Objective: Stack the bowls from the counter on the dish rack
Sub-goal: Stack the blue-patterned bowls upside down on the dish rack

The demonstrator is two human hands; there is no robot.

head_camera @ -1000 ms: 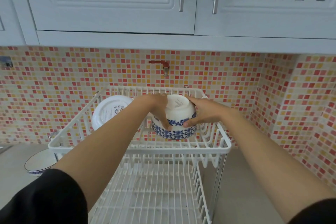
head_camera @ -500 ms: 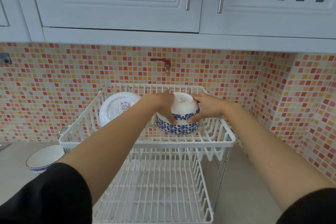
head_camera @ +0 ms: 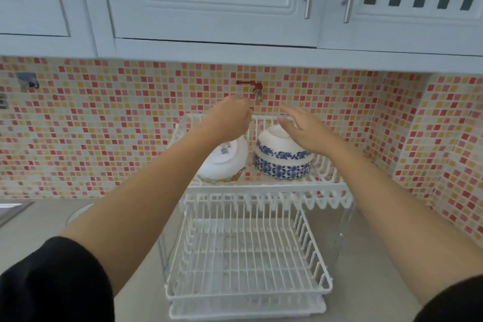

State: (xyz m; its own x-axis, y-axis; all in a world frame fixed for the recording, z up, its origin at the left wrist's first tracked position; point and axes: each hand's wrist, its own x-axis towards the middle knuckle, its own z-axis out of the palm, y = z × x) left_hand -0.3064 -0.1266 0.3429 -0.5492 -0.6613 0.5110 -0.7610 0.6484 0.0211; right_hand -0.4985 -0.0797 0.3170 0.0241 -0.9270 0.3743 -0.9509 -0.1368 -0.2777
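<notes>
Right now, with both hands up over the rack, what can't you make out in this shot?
- Bowl on the counter, head view: the left forearm covers all but a rim sliver.
- White plate on the top shelf: its left part sits behind the same arm.
- Stacked blue-patterned bowls: the right hand covers the top; the count is unclear.
- Left hand: motion-blurred, grip unreadable.

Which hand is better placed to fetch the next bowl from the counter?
Left, probably. The remaining bowl peeks out beside the left forearm, left of the rack. The right hand hovers over the stacked bowls, farther away.
</notes>
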